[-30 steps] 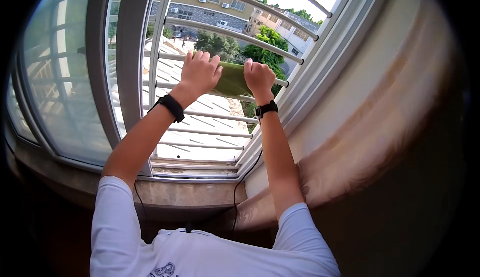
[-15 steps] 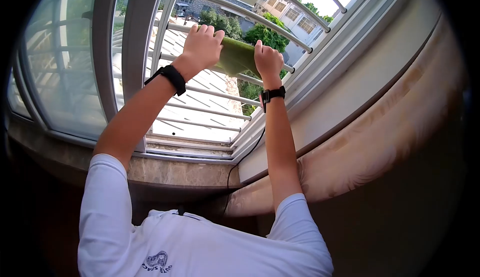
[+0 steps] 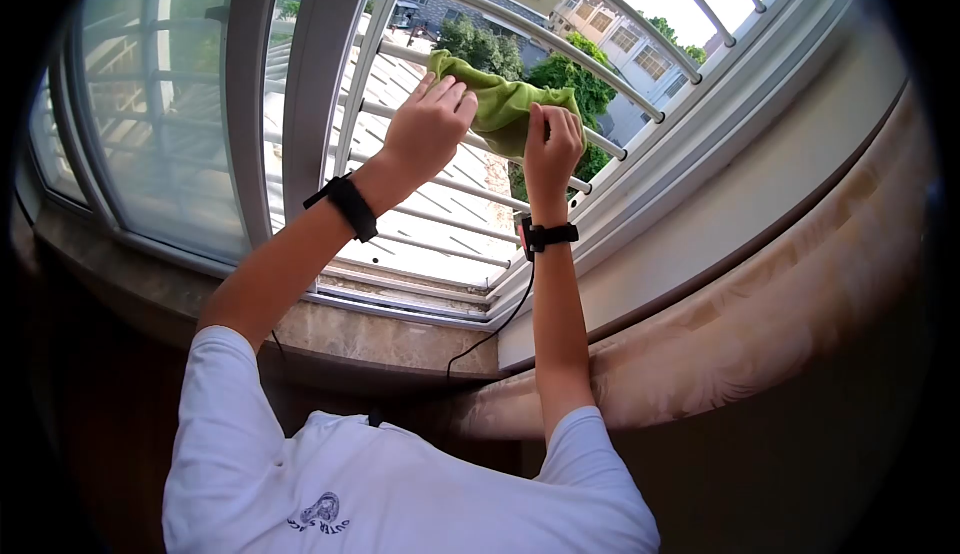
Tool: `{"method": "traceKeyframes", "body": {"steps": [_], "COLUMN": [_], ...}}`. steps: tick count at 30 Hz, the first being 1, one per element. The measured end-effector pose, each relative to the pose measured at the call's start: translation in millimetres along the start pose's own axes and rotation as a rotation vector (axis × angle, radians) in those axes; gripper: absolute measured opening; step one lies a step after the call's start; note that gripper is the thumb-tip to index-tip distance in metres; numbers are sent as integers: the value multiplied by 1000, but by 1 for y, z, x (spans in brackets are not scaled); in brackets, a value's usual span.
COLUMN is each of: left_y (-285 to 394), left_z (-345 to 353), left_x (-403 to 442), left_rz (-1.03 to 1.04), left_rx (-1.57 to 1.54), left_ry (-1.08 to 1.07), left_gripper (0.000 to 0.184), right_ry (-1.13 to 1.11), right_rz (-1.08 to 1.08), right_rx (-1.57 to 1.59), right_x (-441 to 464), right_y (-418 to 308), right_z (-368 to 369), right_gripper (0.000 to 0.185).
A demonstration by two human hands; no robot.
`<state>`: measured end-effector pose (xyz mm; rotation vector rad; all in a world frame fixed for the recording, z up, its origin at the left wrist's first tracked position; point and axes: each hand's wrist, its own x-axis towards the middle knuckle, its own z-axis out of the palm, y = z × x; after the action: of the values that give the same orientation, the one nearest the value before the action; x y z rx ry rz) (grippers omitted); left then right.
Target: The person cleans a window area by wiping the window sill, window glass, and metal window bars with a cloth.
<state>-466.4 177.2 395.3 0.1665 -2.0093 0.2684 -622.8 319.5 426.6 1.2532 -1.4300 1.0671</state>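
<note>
A green cloth (image 3: 505,104) is draped over a metal bar of the window guard and bunched along its top. My left hand (image 3: 430,126) is closed on the cloth's left end, fingers pointing up. My right hand (image 3: 553,149) pinches the right end, with the thumb toward the left. Part of the bar behind the cloth is hidden. A black band (image 3: 350,207) is on my left wrist, and a black strap with a small device (image 3: 540,238) is on my right.
Several metal bars (image 3: 455,244) cross the open window. A frosted sliding pane (image 3: 160,104) stands at left, above a stone sill (image 3: 390,339). A patterned curtain (image 3: 690,384) hangs at right, with a black cable (image 3: 500,329) near the sill. Buildings and trees are outside.
The cloth was stretched smooth and darker between my hands; now it is bunched and folded higher over the bar. Both hands sit lower and slightly right in view, as the camera view has shifted.
</note>
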Motion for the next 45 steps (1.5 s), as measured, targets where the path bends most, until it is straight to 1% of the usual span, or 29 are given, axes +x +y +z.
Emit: {"method": "traceKeyframes", "body": {"steps": [1, 3, 4, 5, 7, 9, 11, 13, 14, 15, 17, 20, 23, 24, 27, 28, 31, 32, 35, 36, 37, 39, 40, 43, 45], "left_y": [2, -3, -5, -6, -13, -15, -17, -15, -21, -26, -27, -23, -21, -18, -10, -7, 6, 12, 19, 21, 20, 20, 23, 31, 31], "left_z": [-13, -14, -10, -8, -2, 3, 5, 7, 24, 33, 40, 40, 47, 46, 50, 45, 43, 41, 75, 75, 77, 73, 72, 64, 55], "left_x": [-8, -28, -39, -50, -61, -63, -52, -39, -38, -35, -33, -45, -62, -61, -41, -26, 1, 2, -37, -42, -46, -45, -43, -39, -47], "left_rz": [-15, -88, -106, -165, -116, -127, -152, -189, -169, -124, -147, -121, -92, -107, -173, -201, -280, -273, -116, -109, -70, -58, -90, -145, -88], "left_rx": [32, 16, 8, -13, 41, 1, -9, 0, 6, 38, 58, 116, 178, 198, 178, 119, -6, 11, 204, 180, 222, 221, 206, 158, 147], "left_ry": [-64, -206, -156, -232, -245, -244, -266, -330, -271, -244, -301, -240, -72, -106, -211, -353, -562, -592, -130, -102, -28, -70, -90, -174, -144], "left_gripper": [38, 37, 35, 30, 26, 24, 22, 21, 17, 20, 25, 32, 37, 40, 35, 31, 30, 31, 38, 49, 47, 47, 46, 45, 44], "right_ry": [-52, -243, -205, -228, -325, -294, -463, -440, -489, -542, -710, -716, -368, -354, -723, -796, -840, -822, -703, -633, -637, -662, -699, -525, -287], "right_rz": [-77, -28, -71, -73, -23, -97, 66, 57, 30, 86, 197, 246, -62, -62, 234, 276, 273, 277, 49, -8, 63, 261, 300, 234, 84], "right_rx": [-55, -120, -81, -46, -27, -49, -50, -63, -124, -170, -322, -355, -300, -285, -358, -364, -242, -206, -195, -135, -95, -12, -26, -49, 148], "right_x": [-10, -33, -44, -56, -70, -73, -66, -57, -50, -45, -39, -42, -60, -57, -35, -28, -21, -25, -40, -41, -36, -38, -32, -49, -65], "right_y": [3, 1, -2, 2, 1, 5, 8, 8, 9, 12, 28, 28, 33, 29, 23, 24, 21, 20, 31, 33, 37, 38, 29, 17, 14], "right_z": [6, 7, 10, 15, 19, 22, 22, 26, 25, 25, 29, 29, 33, 33, 31, 34, 31, 29, 20, 20, 25, 27, 21, 23, 27], "right_gripper": [18, 17, 17, 15, 13, 11, 17, 22, 28, 32, 39, 49, 55, 63, 65, 66, 66, 59, 48, 40, 41, 42, 42, 33, 25]}}
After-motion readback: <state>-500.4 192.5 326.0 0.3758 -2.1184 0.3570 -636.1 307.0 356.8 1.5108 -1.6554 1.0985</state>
